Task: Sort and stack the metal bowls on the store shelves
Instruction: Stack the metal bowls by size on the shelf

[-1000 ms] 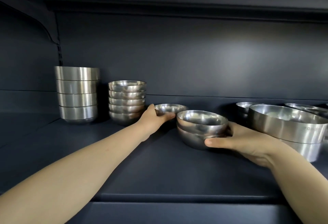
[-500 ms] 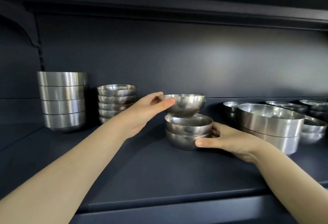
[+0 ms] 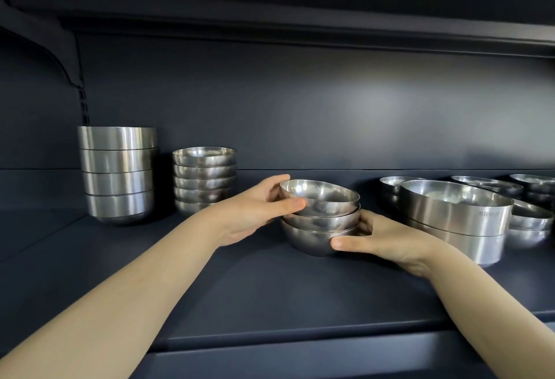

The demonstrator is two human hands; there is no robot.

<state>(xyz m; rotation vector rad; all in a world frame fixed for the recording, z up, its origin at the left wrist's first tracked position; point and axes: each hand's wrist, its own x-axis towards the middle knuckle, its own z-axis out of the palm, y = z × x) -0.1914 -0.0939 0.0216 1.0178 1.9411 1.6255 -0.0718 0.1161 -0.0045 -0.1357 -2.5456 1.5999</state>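
a dark navy store shelf (image 3: 246,294) fills the view, matte and flat, with a back panel of the same colour and another dark shelf overhead. a curved bracket (image 3: 45,48) sits at the upper left, above a slotted upright strip. a soft patch of light falls on the back panel to the right of centre.

two bare forearms reach in from the bottom corners. the left hand (image 3: 252,213) wraps around the top bowl (image 3: 319,198), thumb on the near side and fingers curled behind the rim; the bowl sits tilted, its left edge higher, nested into a small stack of two bowls (image 3: 318,231) that stands on the shelf at the centre. the right hand (image 3: 378,237) cups the bottom of that stack from the right, thumb pressed on the front of the lowest bowl, fingers behind it.

at the far left stands a tall stack of four straight-sided bowls (image 3: 118,174). just beside it, to its right, is a stack of five rounded bowls (image 3: 204,180), matching the ones being held. to the right of the hands sit two large wide bowls (image 3: 459,216), nested, with more small bowls (image 3: 525,198) behind and beyond them reaching to the frame edge.
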